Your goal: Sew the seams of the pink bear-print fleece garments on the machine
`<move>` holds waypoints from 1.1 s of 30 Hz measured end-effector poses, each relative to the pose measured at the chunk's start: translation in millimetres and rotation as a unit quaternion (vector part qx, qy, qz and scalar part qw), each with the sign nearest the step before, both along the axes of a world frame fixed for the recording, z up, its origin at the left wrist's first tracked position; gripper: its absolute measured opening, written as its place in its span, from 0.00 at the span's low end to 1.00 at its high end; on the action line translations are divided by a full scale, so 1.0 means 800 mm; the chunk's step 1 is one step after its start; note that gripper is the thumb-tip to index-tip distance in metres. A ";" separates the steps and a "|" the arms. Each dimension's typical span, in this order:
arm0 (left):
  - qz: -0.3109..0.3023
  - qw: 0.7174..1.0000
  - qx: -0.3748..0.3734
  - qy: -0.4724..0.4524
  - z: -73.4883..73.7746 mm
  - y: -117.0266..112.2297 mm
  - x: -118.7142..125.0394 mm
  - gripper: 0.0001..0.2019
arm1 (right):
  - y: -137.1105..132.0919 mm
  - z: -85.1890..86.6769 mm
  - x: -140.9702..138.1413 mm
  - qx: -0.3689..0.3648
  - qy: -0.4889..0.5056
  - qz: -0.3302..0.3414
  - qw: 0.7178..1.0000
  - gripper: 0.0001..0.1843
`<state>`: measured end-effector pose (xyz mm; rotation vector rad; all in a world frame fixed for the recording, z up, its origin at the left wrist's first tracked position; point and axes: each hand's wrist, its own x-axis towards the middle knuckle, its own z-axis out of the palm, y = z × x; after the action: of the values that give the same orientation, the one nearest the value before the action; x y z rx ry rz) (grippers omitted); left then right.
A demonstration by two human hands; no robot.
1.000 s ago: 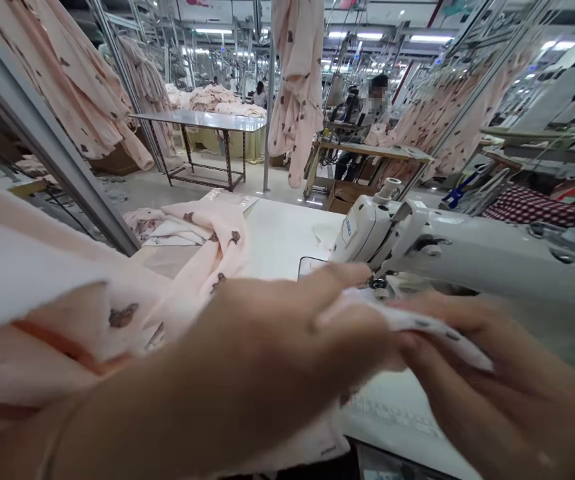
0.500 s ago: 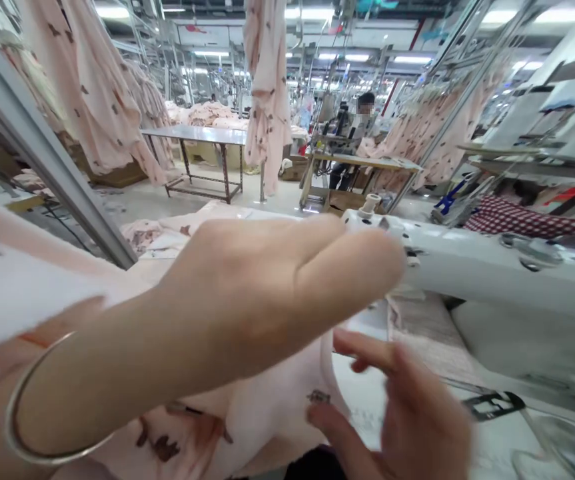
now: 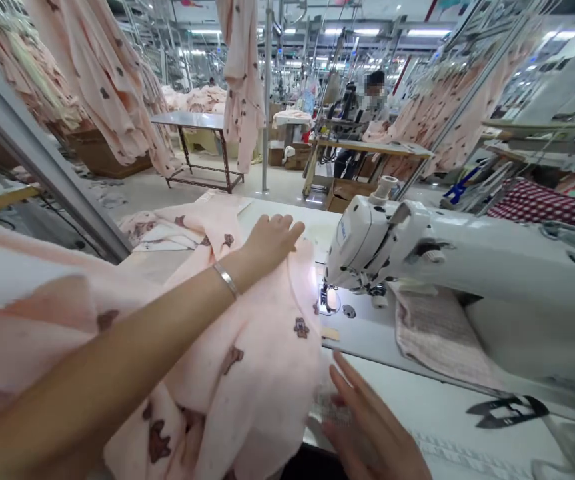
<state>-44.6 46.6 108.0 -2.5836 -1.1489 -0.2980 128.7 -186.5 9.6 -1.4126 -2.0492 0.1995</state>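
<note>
Pink fleece fabric [image 3: 267,360] with brown bear prints lies across the machine bed, its right edge by the lit presser foot [image 3: 325,299] of a white sewing machine [image 3: 447,247]. At the fabric's far part, my left hand [image 3: 273,243] is closed on it with curled fingers; a bracelet [image 3: 226,280] circles that wrist. My right hand [image 3: 374,427] is open at the near side, fingers stretched toward the machine bed and just right of the fabric's edge. Whether its fingertips touch the surface I cannot tell.
Black thread snips [image 3: 507,411] lie on the table at the right. A greyish cloth [image 3: 437,330] rests under the machine arm. A metal post [image 3: 62,153] slants at the left. Pink garments [image 3: 240,80] hang ahead, and a co-worker [image 3: 373,100] sits at another machine.
My left hand has moved away from the camera and down onto the far part of the fabric. The right hand has dropped lower, with its fingers straighter. More of the sewing machine shows.
</note>
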 end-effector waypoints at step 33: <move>-0.184 0.953 -0.225 -0.089 -0.114 -0.122 -0.004 0.06 | 0.034 -0.002 -0.020 0.031 -0.053 0.165 0.984 0.10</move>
<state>-47.9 -50.7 17.1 -3.2383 -0.8547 -0.3954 112.6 -159.3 7.6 -1.0590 -2.3501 0.2001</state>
